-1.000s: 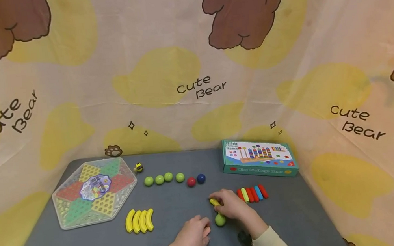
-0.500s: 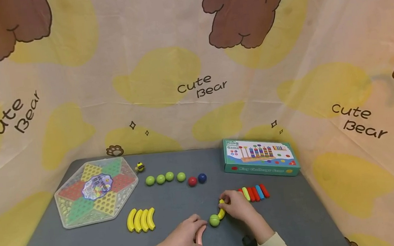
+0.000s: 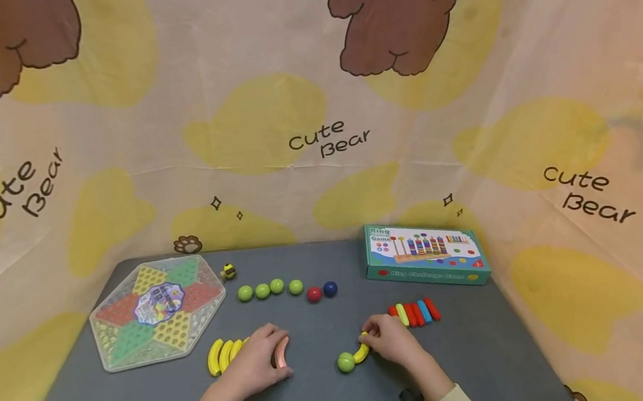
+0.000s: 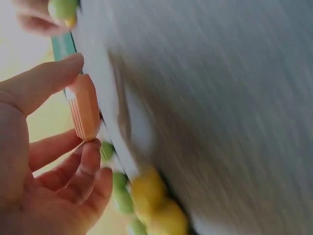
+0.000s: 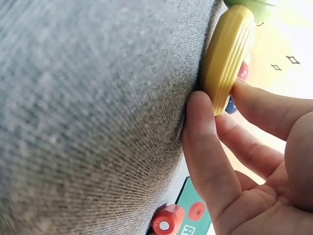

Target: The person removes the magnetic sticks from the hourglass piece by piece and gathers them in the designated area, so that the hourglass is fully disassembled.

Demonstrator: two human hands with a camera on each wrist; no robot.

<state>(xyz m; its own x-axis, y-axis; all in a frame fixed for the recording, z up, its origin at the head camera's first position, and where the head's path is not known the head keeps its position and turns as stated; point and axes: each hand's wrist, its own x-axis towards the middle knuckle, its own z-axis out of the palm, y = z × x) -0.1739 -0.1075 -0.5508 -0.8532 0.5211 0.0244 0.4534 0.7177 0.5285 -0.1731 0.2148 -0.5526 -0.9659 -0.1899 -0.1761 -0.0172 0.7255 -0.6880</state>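
Note:
Between the thumb and fingers of my left hand [image 3: 252, 362] is a pink curved block [image 3: 280, 352], which shows grooves on one side in the left wrist view. That hand is over the row of yellow banana-shaped blocks [image 3: 215, 357] and hides part of them. With thumb and fingertips my right hand [image 3: 393, 339] pinches one end of a yellow curved block [image 5: 228, 58], ridged lengthwise, on the grey tabletop. The block's other end meets a green ball [image 3: 345, 362] in the head view.
Several green balls [image 3: 263, 290], a red ball [image 3: 314, 294] and a dark blue ball [image 3: 330, 289] line the table's back. A toy bee [image 3: 228, 271], a hexagonal game board [image 3: 194, 329], a Ring Challenge Game box [image 3: 429, 274] and coloured sticks [image 3: 416, 314] lie around.
My left hand has carried the pink curved block leftward to the yellow row. The green ball and the yellow block in my right hand have shifted and turned, the ball moving left.

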